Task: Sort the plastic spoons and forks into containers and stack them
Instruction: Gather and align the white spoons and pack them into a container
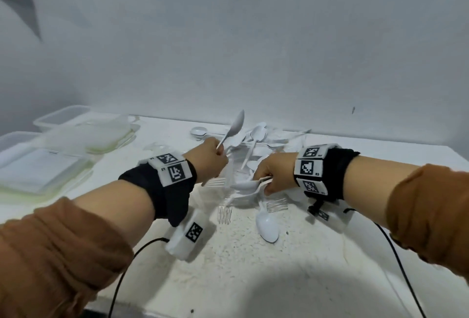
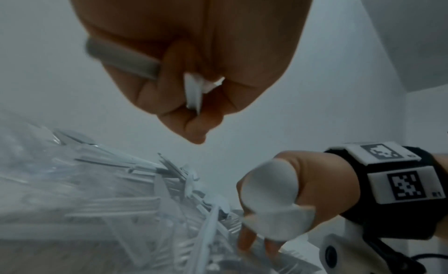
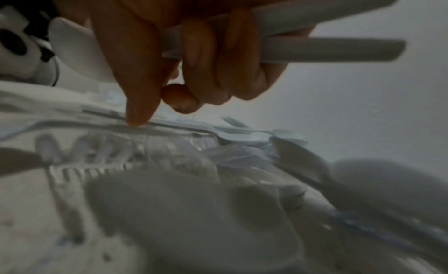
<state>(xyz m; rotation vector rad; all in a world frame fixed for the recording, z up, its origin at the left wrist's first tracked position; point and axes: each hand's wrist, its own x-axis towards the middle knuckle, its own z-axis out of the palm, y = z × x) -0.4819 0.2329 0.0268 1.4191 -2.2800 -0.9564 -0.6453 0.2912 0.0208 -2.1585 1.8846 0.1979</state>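
My left hand (image 1: 214, 161) is a fist gripping the handle of a white plastic spoon (image 1: 236, 124) whose bowl points up. Pale fork tines (image 1: 215, 182) show just below that fist. In the left wrist view the left hand (image 2: 194, 113) is curled round white handles (image 2: 121, 61). My right hand (image 1: 267, 178) grips a bundle of white spoons (image 1: 245, 185), bowls pointing left. In the right wrist view the right hand (image 3: 194, 86) holds their handles (image 3: 327, 48), and the index finger touches the rim of a clear container (image 3: 169, 127) holding forks. A pile of spoons and forks (image 1: 258, 140) lies between and behind the hands.
Clear lidded containers (image 1: 83, 130) and flat lids (image 1: 38, 168) are stacked at the table's left. A loose spoon (image 1: 267, 225) and two forks (image 1: 225, 214) (image 1: 276, 204) lie nearer me. A wall rises right behind the table. Black cables hang off the front edge.
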